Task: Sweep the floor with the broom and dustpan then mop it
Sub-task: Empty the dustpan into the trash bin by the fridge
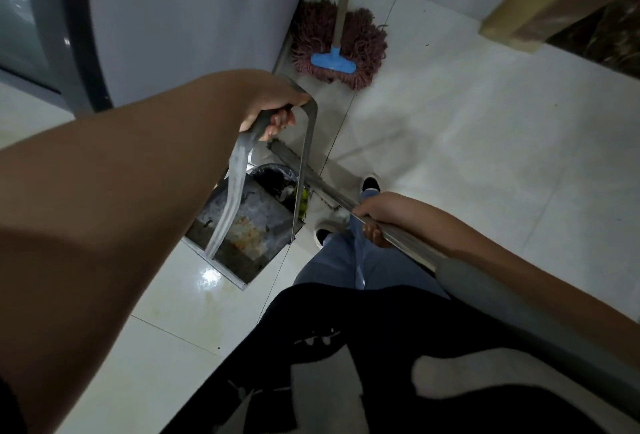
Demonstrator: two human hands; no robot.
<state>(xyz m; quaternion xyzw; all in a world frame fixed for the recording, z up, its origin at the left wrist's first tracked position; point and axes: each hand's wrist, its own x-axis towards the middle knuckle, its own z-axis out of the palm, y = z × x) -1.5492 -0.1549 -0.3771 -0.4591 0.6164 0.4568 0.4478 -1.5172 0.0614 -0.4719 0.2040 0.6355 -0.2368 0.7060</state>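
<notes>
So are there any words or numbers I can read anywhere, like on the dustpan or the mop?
None can be read.
Dustpan: scuffs and stains only, no label.
Mop: its blue clamp is plain.
Broom handle: bare metal, no marking.
Black top: a white print of shapes, no letters that can be made out.

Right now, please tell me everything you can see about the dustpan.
The dustpan is a grey, metal-looking box pan on a long arched handle of flat grey strips. The left hand grips the top of that handle, so the pan appears to hang tilted above the white tiled floor. Inside lie dust and pale orange crumbs. Its far edge sits over a bin with a black liner. The pan looks scuffed and dirty.
</notes>
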